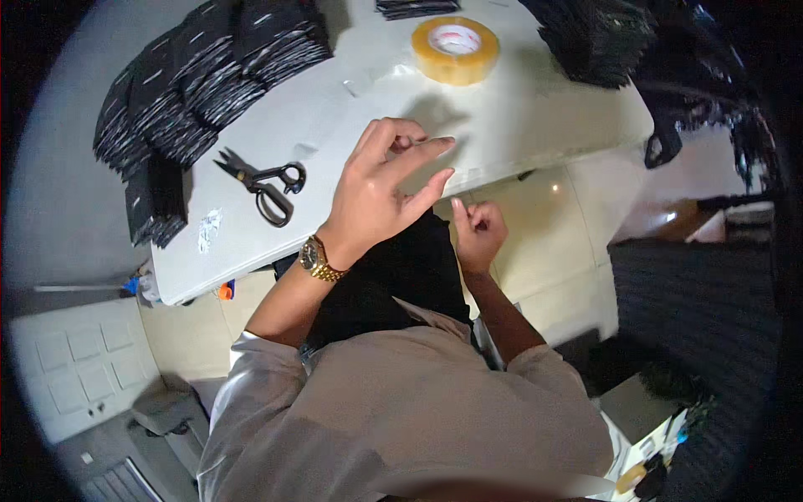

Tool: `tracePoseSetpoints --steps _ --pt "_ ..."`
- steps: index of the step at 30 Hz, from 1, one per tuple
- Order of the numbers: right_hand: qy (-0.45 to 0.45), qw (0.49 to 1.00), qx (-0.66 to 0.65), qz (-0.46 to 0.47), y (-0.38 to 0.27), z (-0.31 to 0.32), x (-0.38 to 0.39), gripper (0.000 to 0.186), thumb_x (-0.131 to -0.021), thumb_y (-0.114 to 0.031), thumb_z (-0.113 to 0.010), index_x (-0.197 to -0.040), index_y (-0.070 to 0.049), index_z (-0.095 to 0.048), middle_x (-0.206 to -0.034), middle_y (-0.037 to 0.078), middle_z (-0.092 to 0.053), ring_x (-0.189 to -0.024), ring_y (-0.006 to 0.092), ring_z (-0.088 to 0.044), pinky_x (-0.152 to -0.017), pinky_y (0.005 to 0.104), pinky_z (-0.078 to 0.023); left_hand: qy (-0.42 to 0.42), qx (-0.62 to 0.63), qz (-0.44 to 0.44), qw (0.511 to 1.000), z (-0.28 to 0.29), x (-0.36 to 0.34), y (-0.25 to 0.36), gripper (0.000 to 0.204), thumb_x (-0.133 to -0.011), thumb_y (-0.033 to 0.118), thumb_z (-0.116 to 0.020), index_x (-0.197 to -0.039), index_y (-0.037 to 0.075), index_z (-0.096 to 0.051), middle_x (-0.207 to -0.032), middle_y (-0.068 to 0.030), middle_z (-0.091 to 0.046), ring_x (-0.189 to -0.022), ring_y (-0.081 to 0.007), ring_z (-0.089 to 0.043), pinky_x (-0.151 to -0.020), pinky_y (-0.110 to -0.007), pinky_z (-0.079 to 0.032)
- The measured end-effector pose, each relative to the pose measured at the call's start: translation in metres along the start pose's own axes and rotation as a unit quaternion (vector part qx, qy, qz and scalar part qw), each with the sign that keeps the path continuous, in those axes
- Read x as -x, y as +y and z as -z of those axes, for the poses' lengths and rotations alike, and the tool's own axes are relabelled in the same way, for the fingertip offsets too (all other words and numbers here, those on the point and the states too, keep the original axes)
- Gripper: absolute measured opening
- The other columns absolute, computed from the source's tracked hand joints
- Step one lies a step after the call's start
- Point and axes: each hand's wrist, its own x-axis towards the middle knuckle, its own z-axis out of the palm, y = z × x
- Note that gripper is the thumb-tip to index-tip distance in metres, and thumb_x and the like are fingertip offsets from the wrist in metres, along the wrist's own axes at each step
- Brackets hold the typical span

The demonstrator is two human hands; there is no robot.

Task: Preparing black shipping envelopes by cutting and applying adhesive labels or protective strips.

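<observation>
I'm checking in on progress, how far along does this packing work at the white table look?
Looks done: piles of flat black packets lie stacked on the white table. In hand: the left hand and the right hand work together at the table's near edge, above a black cloth piece. What they pinch is too small to tell. Unused now: the black-handled scissors and the roll of yellowish tape.

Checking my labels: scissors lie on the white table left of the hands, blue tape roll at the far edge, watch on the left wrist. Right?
Not quite. The head view shows the tape roll is yellowish-tan, not blue. The scissors do lie on the white table left of the hands, and the watch is on the left wrist.
</observation>
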Motion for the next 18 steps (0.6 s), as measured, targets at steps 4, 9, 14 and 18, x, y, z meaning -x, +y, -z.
tracePoseSetpoints --steps 4,9,14,18 --pt "-0.147 0.979 0.034 0.138 -0.063 -0.009 -0.012 0.039 -0.081 0.002 -0.085 -0.071 -0.008 -0.048 -0.069 0.006 -0.060 -0.063 0.0119 -0.057 -0.062 0.0256 -0.046 0.075 -0.006 0.026 0.997 0.043 0.003 -0.028 0.013 -0.085 0.010 -0.079 -0.096 0.004 -0.080 -0.094 -0.0112 -0.070 -0.084 -0.0247 -0.066 -0.073 -0.033 -0.054" --pt "-0.394 0.893 0.108 0.188 -0.164 -0.076 -0.072 0.023 -0.082 -0.008 -0.085 -0.084 -0.006 -0.062 -0.076 0.004 -0.067 -0.067 0.0140 -0.064 -0.065 0.0290 -0.052 0.116 0.022 0.191 0.974 0.101 0.036 -0.094 0.013 -0.093 0.008 -0.071 -0.100 0.004 -0.081 -0.089 -0.0071 -0.074 -0.074 -0.0126 -0.066 -0.069 -0.027 -0.053" --pt "-0.517 0.800 0.129 0.277 -0.160 -0.180 -0.128 0.021 -0.086 -0.015 -0.081 -0.096 -0.004 -0.065 -0.090 0.011 -0.072 -0.083 0.0246 -0.070 -0.078 0.0359 -0.056 0.119 0.013 0.293 0.949 0.139 0.065 -0.119 0.014 -0.099 0.005 -0.067 -0.104 -0.001 -0.078 -0.099 -0.0064 -0.074 -0.086 -0.0102 -0.067 -0.077 -0.024 -0.052" --pt "-0.565 0.680 0.252 0.394 -0.111 -0.240 -0.161 0.029 -0.090 -0.024 -0.077 -0.112 -0.008 -0.068 -0.102 0.014 -0.073 -0.099 0.0339 -0.070 -0.089 0.0434 -0.055 0.075 0.021 0.285 0.955 0.143 0.077 -0.123 0.015 -0.095 0.006 -0.070 -0.105 0.000 -0.079 -0.096 -0.0080 -0.073 -0.079 -0.0116 -0.067 -0.073 -0.027 -0.053"
